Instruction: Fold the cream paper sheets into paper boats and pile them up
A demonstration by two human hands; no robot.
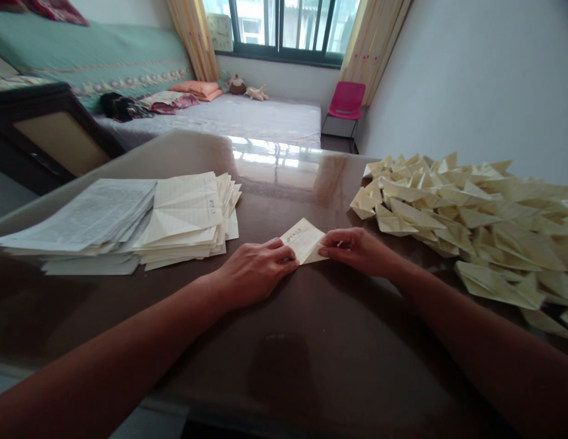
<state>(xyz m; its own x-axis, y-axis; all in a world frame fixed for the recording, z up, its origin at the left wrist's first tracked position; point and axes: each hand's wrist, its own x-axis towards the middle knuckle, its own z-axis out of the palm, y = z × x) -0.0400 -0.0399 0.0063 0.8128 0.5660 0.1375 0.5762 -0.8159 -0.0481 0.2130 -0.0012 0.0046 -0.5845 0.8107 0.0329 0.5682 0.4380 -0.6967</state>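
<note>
A small cream sheet of paper (304, 236), folded to a diamond shape with printed characters on it, lies on the table between my hands. My left hand (260, 268) has its fingers curled together and holds down the paper's lower left edge. The right corner of the paper is pinched between thumb and fingers of my right hand (357, 249). Left of my hands is a stack of creased cream paper sheets (183, 210). To the right, many folded paper boats (467, 207) are heaped together.
A pile of white printed sheets (91, 213) lies beside the cream stack on the glossy brown table (284, 329). Beyond the table are a bed (265, 122) and a pink chair (348, 100). A dark cabinet (55, 131) stands at the left.
</note>
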